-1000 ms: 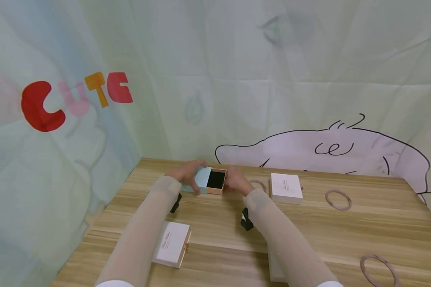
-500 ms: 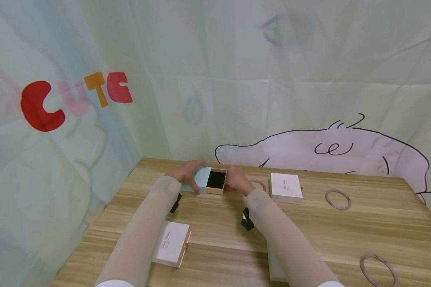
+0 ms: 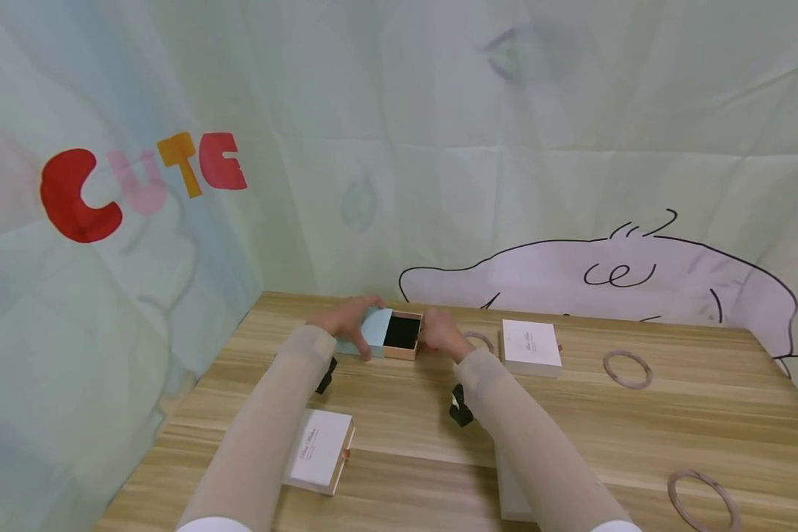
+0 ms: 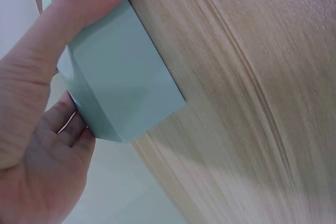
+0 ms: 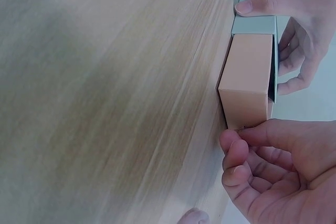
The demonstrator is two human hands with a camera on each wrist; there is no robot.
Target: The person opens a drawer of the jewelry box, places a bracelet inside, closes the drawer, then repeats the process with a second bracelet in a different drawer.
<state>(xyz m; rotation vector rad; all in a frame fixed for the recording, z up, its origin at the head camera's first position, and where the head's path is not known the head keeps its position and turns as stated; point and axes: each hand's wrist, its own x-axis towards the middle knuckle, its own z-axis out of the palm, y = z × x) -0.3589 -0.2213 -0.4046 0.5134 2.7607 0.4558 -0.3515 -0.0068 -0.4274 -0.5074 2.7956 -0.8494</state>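
Note:
A drawer-style gift box stands near the table's back edge, its light blue sleeve (image 3: 377, 329) to the left. The peach-coloured drawer (image 5: 244, 64) sticks out to the right, showing a black lining (image 3: 401, 332). My left hand (image 3: 342, 321) grips the sleeve, thumb on the near side and fingers round the far side, as the left wrist view confirms. At the drawer's end face, the thumb and index finger of my right hand (image 3: 441, 332) pinch a small pull tab, mostly hidden by the fingertips; the other fingers are curled.
White lettered boxes stand at the back right (image 3: 530, 346) and front left; the latter white box (image 3: 319, 451) is partly behind my left forearm. My right forearm covers part of another pale box (image 3: 510, 491). Brownish bangles (image 3: 606, 366) lie on the right, one beside my right wrist. A curtain hangs behind.
The drawer has slid slightly farther right out of the sleeve, and my right hand has moved with it. My left hand keeps its hold on the sleeve.

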